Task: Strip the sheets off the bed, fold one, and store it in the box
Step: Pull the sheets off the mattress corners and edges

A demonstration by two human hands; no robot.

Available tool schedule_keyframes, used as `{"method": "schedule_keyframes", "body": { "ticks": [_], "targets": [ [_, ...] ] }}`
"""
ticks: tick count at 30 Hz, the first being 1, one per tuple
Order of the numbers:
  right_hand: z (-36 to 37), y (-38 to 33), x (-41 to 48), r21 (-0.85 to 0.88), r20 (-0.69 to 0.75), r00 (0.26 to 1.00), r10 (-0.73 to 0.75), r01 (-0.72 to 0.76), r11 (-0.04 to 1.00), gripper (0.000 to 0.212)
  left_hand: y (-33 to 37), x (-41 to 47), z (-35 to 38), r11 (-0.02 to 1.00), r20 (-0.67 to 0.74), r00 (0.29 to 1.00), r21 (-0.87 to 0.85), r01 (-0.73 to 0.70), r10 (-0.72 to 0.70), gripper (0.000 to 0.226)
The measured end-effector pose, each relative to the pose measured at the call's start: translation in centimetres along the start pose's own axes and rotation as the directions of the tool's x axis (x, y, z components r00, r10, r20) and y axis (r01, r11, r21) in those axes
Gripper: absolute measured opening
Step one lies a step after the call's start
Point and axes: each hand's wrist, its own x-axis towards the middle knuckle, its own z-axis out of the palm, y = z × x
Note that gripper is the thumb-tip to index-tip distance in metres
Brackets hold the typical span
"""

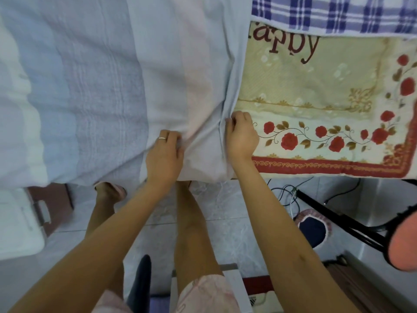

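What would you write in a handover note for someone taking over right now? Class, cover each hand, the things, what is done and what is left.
Left hand pinches a bunch of the sheet near its front edge.
Right hand grips the sheet's right edge beside the floral mat.
The sheet covers the left side; the mat is bare on the right.
Done: the sheet seems partly off.
Left: finish stripping, fold, store. A white bin on the floor at left may be the box.
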Motion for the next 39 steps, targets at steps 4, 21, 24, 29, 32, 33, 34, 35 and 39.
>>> {"method": "schedule_keyframes", "body": {
  "ticks": [4, 21, 24, 29, 32, 33, 34, 35, 39],
  "targets": [
    [-1.2, 0.7, 0.6, -0.105, -0.069, 0.983, -0.169, 0.161, 0.981, 0.018, -0.5, 0.8, 0.0, 0.996, 0.068, 0.998, 0.090, -0.003, -0.003, 0.025],
    [0.7, -1.6, 0.7, -0.036, -0.004, 0.995, 0.099, -0.099, 0.994, 0.032, -0.3, 1.5, 0.1, 0.989, 0.099, 0.995, 0.143, -0.026, 0.012, 0.017],
    [0.8, -2.1, 1.2, -0.037, 0.014, 0.978, 0.208, -0.207, 0.978, 0.021, -0.3, 1.5, 0.0, 0.991, 0.109, 0.994, 0.131, -0.029, 0.014, 0.016],
    [-0.7, -1.6, 1.8, 0.282, 0.111, 0.960, 0.256, -0.278, 0.918, 0.012, -0.3, 1.5, -0.1, 0.991, 0.114, 0.993, 0.127, -0.032, 0.018, 0.015],
    [-2.6, 1.5, 2.5, 0.498, 0.200, 0.923, 0.329, -0.385, 0.777, 0.009, -0.4, 1.5, 0.0, 0.991, 0.107, 0.994, 0.128, -0.035, 0.021, 0.016],
    [-3.0, 2.6, 2.7, 0.524, 0.222, 0.911, 0.347, -0.411, 0.746, 0.007, -0.4, 1.4, 0.1, 0.990, 0.107, 0.994, 0.133, -0.037, 0.023, 0.016],
    [-3.3, 3.4, 2.8, 0.529, 0.245, 0.906, 0.344, -0.422, 0.736, 0.007, -0.4, 1.4, 0.2, 0.989, 0.106, 0.994, 0.144, -0.042, 0.027, 0.017],
    [-3.5, 3.8, 2.8, 0.509, 0.258, 0.909, 0.327, -0.416, 0.753, 0.008, -0.4, 1.3, 0.4, 0.986, 0.099, 0.995, 0.159, -0.050, 0.034, 0.018],
    [-2.8, 2.9, 2.9, 0.393, 0.152, 0.943, 0.296, -0.333, 0.857, 0.007, -0.4, -0.1, 1.4, 0.946, 0.166, 0.962, 0.208, -0.248, 0.216, 0.032]
  ]
}}
